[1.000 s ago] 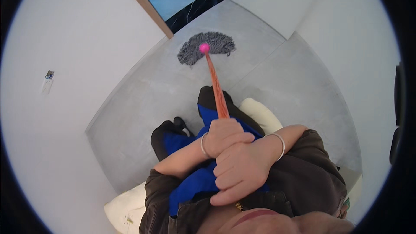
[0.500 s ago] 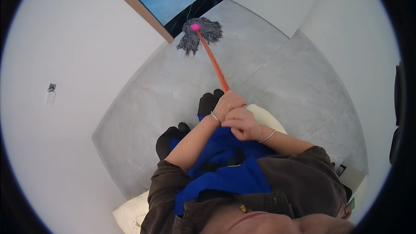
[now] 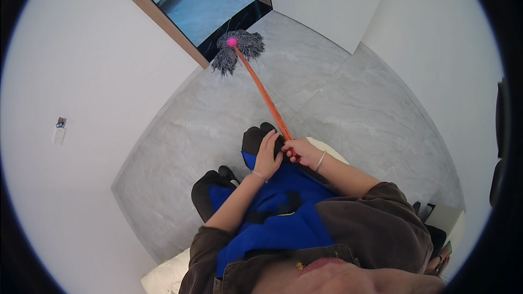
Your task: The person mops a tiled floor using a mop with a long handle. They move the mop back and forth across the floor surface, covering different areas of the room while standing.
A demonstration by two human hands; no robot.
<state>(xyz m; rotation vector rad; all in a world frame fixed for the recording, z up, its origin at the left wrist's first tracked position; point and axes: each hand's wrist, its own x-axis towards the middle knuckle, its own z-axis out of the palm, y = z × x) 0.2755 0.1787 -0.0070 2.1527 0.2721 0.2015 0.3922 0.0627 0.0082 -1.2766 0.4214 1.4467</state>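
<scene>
A mop (image 3: 265, 97) with an orange handle and a pink joint slants away from me. Its grey shaggy head (image 3: 248, 44) rests on the floor by the dark threshold of a doorway. My right hand (image 3: 303, 151) is closed around the near part of the handle, above my lap. To the left of it, my left hand (image 3: 267, 158) is open, its fingers stretched out close beside the handle. Whether its thumb side touches the handle I cannot tell. The blue cloth over my lap (image 3: 272, 190) lies below both hands.
Grey tiled floor (image 3: 180, 130) stretches between white walls. A wood-framed doorway (image 3: 158, 13) opens at the far left, with a white panel (image 3: 321, 0) to its right. A cream cushion (image 3: 326, 148) shows behind my right wrist. A wall socket (image 3: 60, 133) is on the left wall.
My left hand has come off the mop handle, drawn back toward me and opened. My right hand now grips the handle. The mop head sits slightly lower and further left in the view.
</scene>
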